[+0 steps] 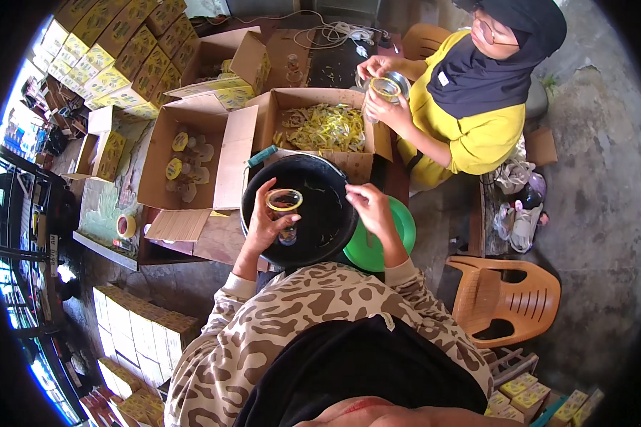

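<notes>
My left hand (267,224) is wrapped around a clear plastic cup (286,219) with a yellow rim, held over a black bucket (253,183). My right hand (370,208) is raised at the bucket's right edge, its thumb and fingertips pinched together; anything between them is too small to make out. Beneath that wrist a green basin (404,226) shows partly, tucked against the bucket. A few thin strips lie inside the bucket, whose metal handle rests along its far rim.
Beyond the bucket is a carton (320,99) full of yellow strips. An open carton (165,135) of cups stands to its left, near a tape roll (126,226). At far right a co-worker (470,132) holds a yellow-rimmed cup (387,88). An orange chair (506,299) stands right.
</notes>
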{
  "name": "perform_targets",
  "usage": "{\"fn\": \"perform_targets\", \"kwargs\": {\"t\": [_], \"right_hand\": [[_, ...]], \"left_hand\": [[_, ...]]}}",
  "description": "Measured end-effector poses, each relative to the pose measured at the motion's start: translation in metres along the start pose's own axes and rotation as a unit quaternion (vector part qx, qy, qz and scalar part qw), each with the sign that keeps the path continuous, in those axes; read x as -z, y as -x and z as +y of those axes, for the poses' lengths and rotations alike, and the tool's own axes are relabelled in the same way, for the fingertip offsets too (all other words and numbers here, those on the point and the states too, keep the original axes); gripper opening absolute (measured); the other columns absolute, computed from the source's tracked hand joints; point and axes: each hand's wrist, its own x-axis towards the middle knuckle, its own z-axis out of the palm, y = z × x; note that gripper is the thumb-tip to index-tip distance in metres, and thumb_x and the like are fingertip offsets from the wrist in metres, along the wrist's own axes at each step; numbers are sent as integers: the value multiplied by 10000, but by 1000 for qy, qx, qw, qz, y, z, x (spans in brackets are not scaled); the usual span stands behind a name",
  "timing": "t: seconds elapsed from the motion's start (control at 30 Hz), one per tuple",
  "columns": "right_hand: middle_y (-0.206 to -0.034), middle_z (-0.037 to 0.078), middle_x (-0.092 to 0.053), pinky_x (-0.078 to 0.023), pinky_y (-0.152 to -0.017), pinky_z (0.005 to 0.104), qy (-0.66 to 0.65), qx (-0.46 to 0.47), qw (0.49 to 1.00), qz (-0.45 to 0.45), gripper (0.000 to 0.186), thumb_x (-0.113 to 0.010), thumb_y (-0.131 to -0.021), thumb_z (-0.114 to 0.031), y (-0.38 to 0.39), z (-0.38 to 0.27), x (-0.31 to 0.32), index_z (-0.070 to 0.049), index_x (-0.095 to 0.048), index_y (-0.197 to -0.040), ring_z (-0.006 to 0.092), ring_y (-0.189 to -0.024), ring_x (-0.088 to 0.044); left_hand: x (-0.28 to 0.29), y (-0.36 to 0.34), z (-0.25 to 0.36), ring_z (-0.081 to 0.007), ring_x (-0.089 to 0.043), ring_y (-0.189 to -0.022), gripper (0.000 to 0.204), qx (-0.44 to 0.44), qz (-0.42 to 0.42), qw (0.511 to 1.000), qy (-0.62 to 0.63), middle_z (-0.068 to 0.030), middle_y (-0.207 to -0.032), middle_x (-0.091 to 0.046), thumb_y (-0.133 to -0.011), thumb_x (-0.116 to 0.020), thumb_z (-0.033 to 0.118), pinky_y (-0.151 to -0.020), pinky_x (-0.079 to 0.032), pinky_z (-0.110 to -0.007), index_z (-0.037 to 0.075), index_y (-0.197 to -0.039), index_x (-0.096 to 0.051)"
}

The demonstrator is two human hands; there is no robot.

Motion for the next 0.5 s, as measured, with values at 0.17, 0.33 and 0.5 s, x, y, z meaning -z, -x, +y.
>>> {"fn": "perform_targets", "kwargs": {"t": [0.17,0.33,0.5], "right_hand": [[-1022,164,-724,-551,-794,353,38,-82,994,63,214,-715,-915,-141,11,83,32,-39,-740,-1101,272,-893,-715],[-934,185,-738,-546,-772,417,208,-196,958,10,233,-712,-874,-208,68,189,28,4,-732,-966,335,-870,-714],[-1017,215,-699,-537,-816,501,408,-221,885,-23,304,-744,-822,-253,98,189,-11,-6,-686,-989,410,-961,-671]], "left_hand": [[13,7,-13,-177,-642,-1100,423,15,18,999,-21,-133,-1337,-577,-972,-699,180,-958,-534,-320,16,-1269,-447],[19,1,-29,-206,-596,-1194,276,-32,-20,995,-88,-165,-1365,-548,-1062,-505,119,-973,-513,-331,2,-1304,-443],[22,5,-45,-262,-504,-1311,385,-8,-33,999,-40,-197,-1450,-429,-1020,-436,-30,-991,-523,-334,32,-1399,-434]]}}
